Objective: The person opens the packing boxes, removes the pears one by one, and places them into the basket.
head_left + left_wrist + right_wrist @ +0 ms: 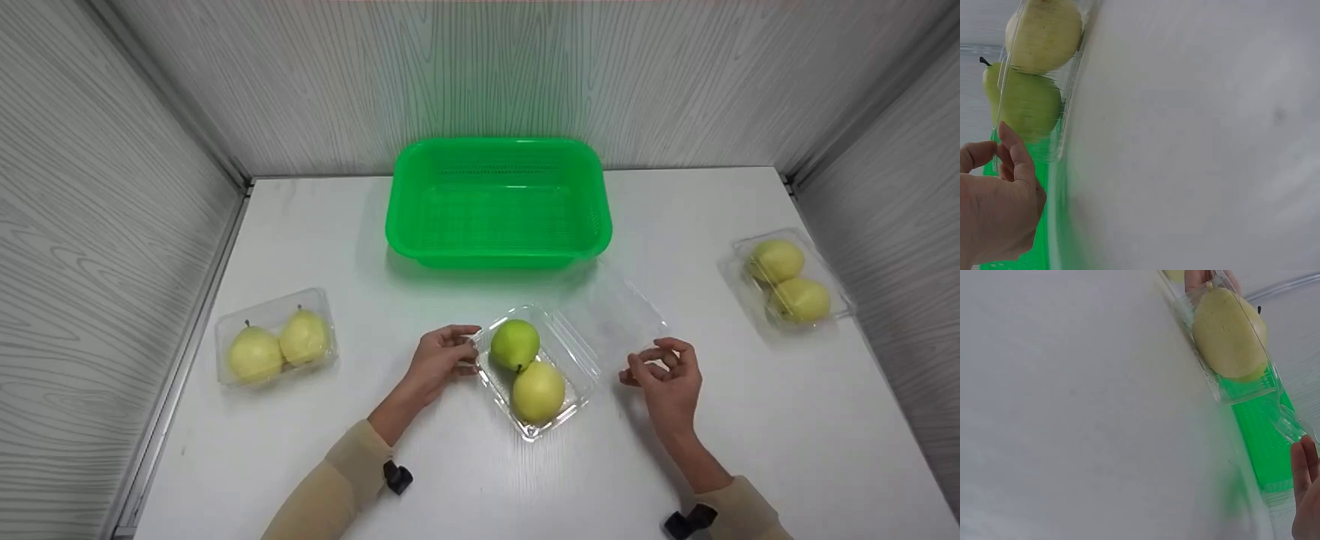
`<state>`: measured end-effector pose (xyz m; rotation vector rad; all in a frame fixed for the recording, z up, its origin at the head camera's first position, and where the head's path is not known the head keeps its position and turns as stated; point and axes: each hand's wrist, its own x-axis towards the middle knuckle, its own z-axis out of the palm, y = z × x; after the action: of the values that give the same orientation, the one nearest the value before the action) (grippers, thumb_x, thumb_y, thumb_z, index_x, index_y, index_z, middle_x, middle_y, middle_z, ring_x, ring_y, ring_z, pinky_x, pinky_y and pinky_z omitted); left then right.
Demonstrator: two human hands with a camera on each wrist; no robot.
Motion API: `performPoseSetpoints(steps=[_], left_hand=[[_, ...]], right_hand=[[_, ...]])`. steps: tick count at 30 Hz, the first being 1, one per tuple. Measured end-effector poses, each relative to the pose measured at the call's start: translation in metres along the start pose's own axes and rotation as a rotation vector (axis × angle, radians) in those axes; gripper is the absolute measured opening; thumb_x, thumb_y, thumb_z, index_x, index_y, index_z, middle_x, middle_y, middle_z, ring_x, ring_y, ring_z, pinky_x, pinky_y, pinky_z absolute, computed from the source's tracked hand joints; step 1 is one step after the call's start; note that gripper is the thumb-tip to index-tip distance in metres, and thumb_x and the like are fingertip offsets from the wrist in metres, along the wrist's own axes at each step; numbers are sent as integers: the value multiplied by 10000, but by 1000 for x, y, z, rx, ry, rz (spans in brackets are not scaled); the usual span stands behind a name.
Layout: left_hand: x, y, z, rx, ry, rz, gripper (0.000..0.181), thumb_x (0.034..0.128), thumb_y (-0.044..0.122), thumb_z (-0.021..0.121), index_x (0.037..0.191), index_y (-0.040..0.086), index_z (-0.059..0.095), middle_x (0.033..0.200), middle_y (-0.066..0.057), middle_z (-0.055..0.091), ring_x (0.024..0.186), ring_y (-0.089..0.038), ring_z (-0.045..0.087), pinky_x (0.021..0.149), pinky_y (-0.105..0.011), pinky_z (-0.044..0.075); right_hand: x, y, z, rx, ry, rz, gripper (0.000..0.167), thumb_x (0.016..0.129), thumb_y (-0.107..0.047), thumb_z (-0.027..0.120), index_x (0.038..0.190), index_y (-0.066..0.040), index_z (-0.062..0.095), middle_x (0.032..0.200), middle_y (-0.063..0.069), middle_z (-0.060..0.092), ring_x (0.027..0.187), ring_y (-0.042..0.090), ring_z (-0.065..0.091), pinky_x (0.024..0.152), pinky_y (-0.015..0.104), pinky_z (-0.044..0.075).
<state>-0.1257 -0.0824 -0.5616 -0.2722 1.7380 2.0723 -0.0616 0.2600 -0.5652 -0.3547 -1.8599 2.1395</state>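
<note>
A clear plastic clamshell container (576, 405) lies with its lid folded back. In it sit a green pear (515, 343) and a yellow pear (539, 392); in the left wrist view both show through the plastic wall. My left hand (442, 360) pinches the container's left rim between thumb and fingers. On the other side, my right hand (671, 386) holds the edge of the transparent lid (619, 315) at its fingertips. In the right wrist view that hand is partly cut off by the frame, its fingertips at the lid (1289, 423).
A green plastic basket (499, 259) stands at the back of the white table (420, 487). Closed clear containers with two yellow pears each lie at left (276, 349) and right (791, 285). Panelled walls (502, 67) enclose the back and sides.
</note>
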Motion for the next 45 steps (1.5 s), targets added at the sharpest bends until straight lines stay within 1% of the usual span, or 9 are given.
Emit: performPoseSetpoints(steps=[8,13,15,20,27,33,35,39,45], left_hand=[[-12,-8,-2,-17,-24,-14,431,889,-33,636,1319,-44,624,964,-62,665,739,-136,689,654,-257,634],[-23,-13,-1,-30,-16,-30,464,855,-45,634,1318,-40,611,973,-68,653,742,-138,686,664,-261,638],[-27,-15,-1,-36,-15,-30,470,851,-47,632,1320,-45,602,968,-66,650,743,-134,685,666,-261,639],[-36,-21,0,-51,-16,-29,473,844,-59,636,1315,-52,588,950,-59,653,738,-137,693,667,-268,642],[-47,-29,3,-82,-8,-19,486,840,-71,629,1321,-70,556,968,-57,636,762,-137,694,673,-265,648],[-57,-35,7,-130,-2,-23,482,845,-85,624,1320,-70,537,928,-27,589,756,-121,673,691,-277,660],[-59,-37,8,-141,-8,-20,473,857,-87,622,1320,-67,527,921,-19,580,762,-109,661,702,-280,663],[-64,-40,12,-157,-27,-11,455,863,-82,619,1304,-55,510,918,-18,580,784,-105,649,721,-290,670],[-69,-43,19,-178,-62,-9,423,848,-84,625,1244,-38,482,898,-19,582,795,-122,661,735,-314,679]], right_hand=[[-1,-2,0,-47,-9,49,423,919,178,627,1272,31,448,859,16,636,615,144,724,657,324,674],[-2,0,-2,-70,-16,72,407,925,166,623,1251,-25,471,859,10,635,623,136,723,656,318,672],[-1,1,-2,-75,-18,92,411,924,161,625,1248,-43,476,852,3,636,620,130,722,656,311,671],[2,1,-3,-101,-29,160,430,925,128,647,1281,-29,465,852,-16,639,615,119,724,673,304,674],[9,1,-5,-146,-51,234,442,935,60,691,1305,-60,481,874,-35,649,636,127,738,687,336,681],[16,0,-5,-112,-67,262,427,933,59,702,1286,-79,507,849,-43,673,639,130,734,658,342,676],[19,0,-5,-103,-75,265,422,932,52,702,1285,-86,515,855,-27,681,640,130,731,651,339,674],[25,-1,-6,-138,-99,264,428,935,23,710,1303,-84,520,883,-16,697,669,122,737,661,316,671],[38,-3,-7,-205,-128,320,439,955,-19,693,1347,-79,506,887,-79,696,728,95,730,678,274,657]])
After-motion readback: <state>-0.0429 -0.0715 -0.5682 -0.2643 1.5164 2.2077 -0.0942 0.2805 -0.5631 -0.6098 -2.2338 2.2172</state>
